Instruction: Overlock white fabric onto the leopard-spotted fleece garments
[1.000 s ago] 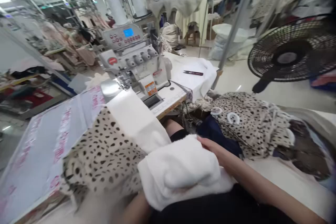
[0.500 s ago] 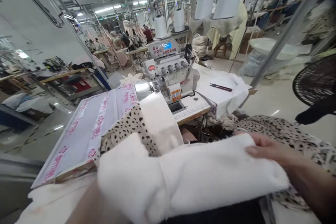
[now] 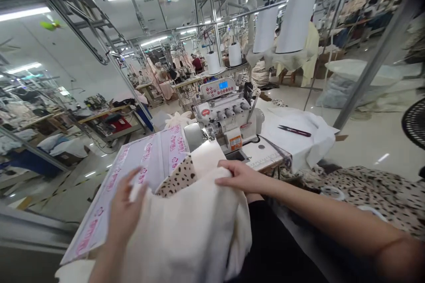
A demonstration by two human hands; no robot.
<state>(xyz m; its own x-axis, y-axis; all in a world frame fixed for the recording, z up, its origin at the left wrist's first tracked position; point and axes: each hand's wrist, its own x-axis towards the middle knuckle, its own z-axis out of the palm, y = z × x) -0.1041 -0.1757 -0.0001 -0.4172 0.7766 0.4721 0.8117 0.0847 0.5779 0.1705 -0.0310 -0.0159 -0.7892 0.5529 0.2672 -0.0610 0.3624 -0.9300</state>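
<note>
A large piece of white fabric (image 3: 186,221) drapes over the table's front edge and toward my lap. My right hand (image 3: 237,177) pinches its upper edge close to the sewing machine, thumb and fingers closed on the cloth. At the fabric's left side is my left hand (image 3: 126,205), smeared by motion, its thumb and fingers apart. Between the white layers shows a spotted beige fabric (image 3: 177,180). A white strip of cloth (image 3: 207,157) runs up to the presser area of the overlock sewing machine (image 3: 229,115).
The table extension (image 3: 133,177) is covered with pink-printed film. Dark red thread snips (image 3: 294,131) lie on white cloth right of the machine. Spotted fabric (image 3: 375,190) is heaped at the right, near a black fan (image 3: 415,121). Thread cones (image 3: 295,22) stand above.
My right hand has moved left and forward with the white fabric, toward the machine. My left hand has come into sight from behind the cloth. The view has tilted up.
</note>
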